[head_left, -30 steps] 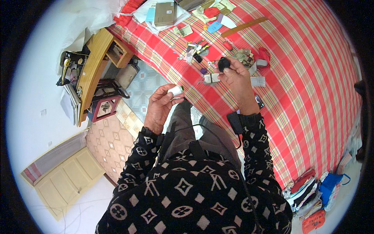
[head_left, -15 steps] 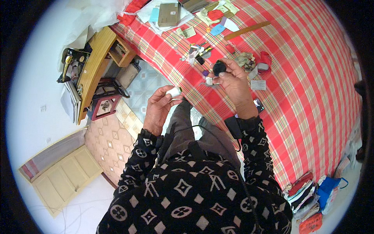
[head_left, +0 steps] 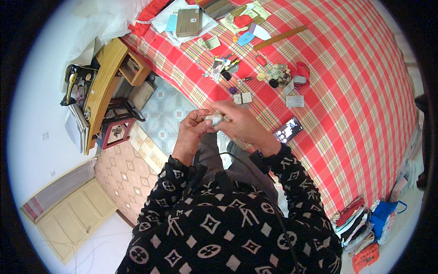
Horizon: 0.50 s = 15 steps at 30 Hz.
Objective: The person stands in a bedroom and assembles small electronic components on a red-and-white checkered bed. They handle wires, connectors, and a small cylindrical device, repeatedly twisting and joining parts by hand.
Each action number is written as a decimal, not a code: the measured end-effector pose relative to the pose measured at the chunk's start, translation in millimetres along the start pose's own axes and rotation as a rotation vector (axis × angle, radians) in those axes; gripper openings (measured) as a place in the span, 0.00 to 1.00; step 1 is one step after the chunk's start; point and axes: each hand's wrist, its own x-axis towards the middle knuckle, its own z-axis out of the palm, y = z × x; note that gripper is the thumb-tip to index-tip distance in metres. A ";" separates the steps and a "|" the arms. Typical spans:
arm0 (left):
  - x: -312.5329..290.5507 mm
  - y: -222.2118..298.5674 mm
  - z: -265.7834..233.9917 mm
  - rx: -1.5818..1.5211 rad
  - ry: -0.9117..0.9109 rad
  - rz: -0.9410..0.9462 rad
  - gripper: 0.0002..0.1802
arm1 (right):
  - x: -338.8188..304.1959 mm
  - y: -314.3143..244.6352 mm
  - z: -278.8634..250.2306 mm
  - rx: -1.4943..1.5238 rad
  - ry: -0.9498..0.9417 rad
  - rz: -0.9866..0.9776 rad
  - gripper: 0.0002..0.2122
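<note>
Above my knees, by the bed's near edge, my left hand (head_left: 188, 134) pinches a small white thread spool (head_left: 213, 120) between thumb and fingers. My right hand (head_left: 244, 125) has come in from the right, its fingers curled about the spool's right end and slightly blurred. They partly cover that end, so any loose thread there is hidden. Beyond the hands, on the bed, are a small purple ball-like thing (head_left: 233, 90) and a white flat case (head_left: 242, 97). A round black spool-like thing (head_left: 273, 83) lies farther right, beside a heap of small odds and ends (head_left: 276, 71).
A red checked cloth (head_left: 337, 118) covers the bed. On it lie a lit phone (head_left: 288, 130), a white card (head_left: 295, 101), a wooden strip (head_left: 280, 38), tools (head_left: 224, 67) and a brown box (head_left: 189, 21). At left stands a wooden desk (head_left: 102, 86) with an open drawer (head_left: 134, 68) and a stool (head_left: 119, 130).
My right hand has put the black thing down on the bed and moved left to the white spool. My left hand still holds the spool, now slightly lower and nearer the middle.
</note>
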 end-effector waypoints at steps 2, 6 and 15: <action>1.9 1.1 6.1 0.051 -0.007 -0.006 0.17 | 4.4 -6.4 7.1 -0.243 -0.026 -0.094 0.20; 0.7 6.2 7.0 0.057 -0.028 -0.046 0.19 | 19.6 25.7 6.9 -0.288 0.090 -0.104 0.18; -13.3 4.5 -30.0 0.063 0.147 -0.097 0.19 | 92.7 160.1 -110.3 -0.638 0.616 0.049 0.13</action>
